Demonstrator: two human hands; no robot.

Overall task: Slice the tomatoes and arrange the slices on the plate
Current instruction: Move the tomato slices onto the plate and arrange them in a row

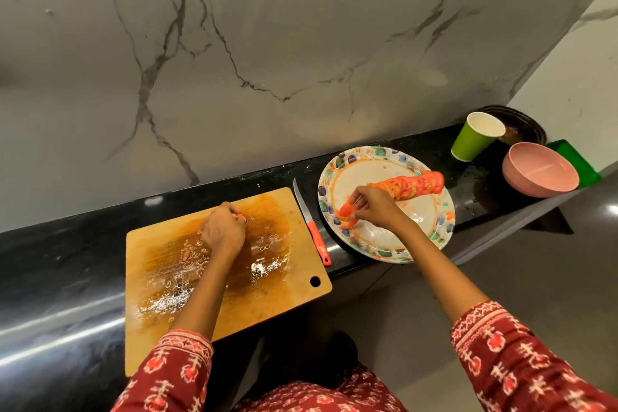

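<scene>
On the black stone counter (60, 264), seen from the head camera, a wet, juice-stained rectangular wooden cutting board (274, 281) with a round hole in its corner lies at about seven o'clock of the frame's middle. The left hand (223, 231) rests on the board's far half with fingers curled down around a small red tomato piece (239, 217) that peeks out at its fingertips; how much of it there is cannot be told. Tomato seeds and juice are scattered over the board around the hand.

At three o'clock from the board, just beside its edge, lies a slim knife with an orange-red plastic handle (313, 225), blade pointing toward the wall, untouched by either hand. At three o'clock from the knife sits the round white plate with a colourful patterned rim (337, 164). A row of overlapping red tomato slices (414, 185) runs across the plate from its two o'clock rim toward the centre. The right hand (373, 205) hovers over the plate's nine o'clock side, its fingertips pinching a few more tomato slices (346, 211) at the near end of that row.

At two o'clock from the plate stand a green paper cup (473, 139) and a pink bowl (538, 170), the bowl just beside a green tray (575, 160)
</scene>
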